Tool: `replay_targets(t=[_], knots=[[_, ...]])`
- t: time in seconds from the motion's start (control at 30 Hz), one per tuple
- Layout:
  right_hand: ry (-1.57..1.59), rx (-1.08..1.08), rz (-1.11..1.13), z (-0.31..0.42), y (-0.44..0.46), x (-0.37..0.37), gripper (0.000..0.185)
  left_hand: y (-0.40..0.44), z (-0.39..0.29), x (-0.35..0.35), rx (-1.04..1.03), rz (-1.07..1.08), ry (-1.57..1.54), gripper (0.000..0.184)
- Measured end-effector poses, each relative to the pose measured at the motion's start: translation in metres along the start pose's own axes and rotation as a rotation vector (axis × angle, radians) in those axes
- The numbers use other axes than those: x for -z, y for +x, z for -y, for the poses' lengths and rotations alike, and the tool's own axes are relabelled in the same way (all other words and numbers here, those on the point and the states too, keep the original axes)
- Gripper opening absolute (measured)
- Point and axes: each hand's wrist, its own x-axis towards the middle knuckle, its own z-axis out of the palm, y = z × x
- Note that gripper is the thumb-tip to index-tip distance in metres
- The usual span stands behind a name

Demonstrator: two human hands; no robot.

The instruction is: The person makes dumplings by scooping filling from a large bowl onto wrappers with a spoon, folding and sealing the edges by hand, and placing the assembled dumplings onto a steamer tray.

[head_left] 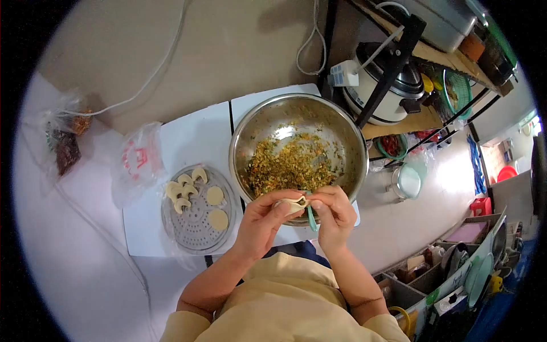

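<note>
Over the near rim of a large steel bowl (347,134), my two hands meet around a partly folded dumpling (294,206). My left hand (259,221) pinches its left side, and my right hand (335,215) pinches its right end, where a gap in the dough shows. Chopped yellow-green filling (290,165) covers the bowl's bottom. A teal handle (311,220) sticks out below my fingers; its other end is hidden. Left of the bowl, a perforated round metal tray (196,239) holds several folded dumplings (185,185) and two flat round wrappers (217,219).
A white table (188,137) carries the bowl and tray. Left of them lies a plastic bag (139,159) with red print. At the right stands a shelf with a cooker (387,80), a power strip (344,74) and baskets. A pot (407,181) and crates are beyond.
</note>
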Motion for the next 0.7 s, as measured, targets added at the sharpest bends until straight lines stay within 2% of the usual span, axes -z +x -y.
replay_targets(t=[0.1, 0.2, 0.23, 0.3, 0.43, 0.5, 0.63, 0.7], knots=[[0.137, -0.116, -0.037, 0.005, 0.002, -0.004, 0.008, 0.001, -0.003, 0.001, -0.029, 0.004, -0.006, 0.02], [-0.004, -0.006, 0.02, 0.01, 0.003, -0.004, 0.015, 0.002, -0.004, -0.003, -0.036, 0.003, 0.025, 0.018], [-0.004, -0.007, 0.021, 0.009, 0.004, -0.004, 0.015, 0.002, -0.004, -0.004, -0.033, -0.012, 0.05, 0.018], [-0.025, -0.033, 0.012, 0.006, 0.004, -0.001, 0.027, 0.003, -0.002, -0.003, -0.035, 0.002, 0.056, 0.017], [-0.088, 0.095, 0.01, 0.004, 0.006, -0.001, 0.025, 0.003, 0.0, -0.002, -0.054, 0.019, 0.07, 0.015], [0.029, -0.017, -0.024, 0.009, 0.005, -0.004, 0.013, 0.004, -0.001, -0.001, -0.066, 0.019, 0.049, 0.014], [-0.073, 0.016, 0.066, 0.013, 0.008, -0.002, 0.013, 0.003, 0.002, 0.002, -0.072, 0.042, 0.076, 0.013], [-0.126, 0.137, 0.033, 0.007, 0.008, -0.001, 0.023, 0.003, 0.001, -0.001, -0.063, 0.041, 0.105, 0.013]])
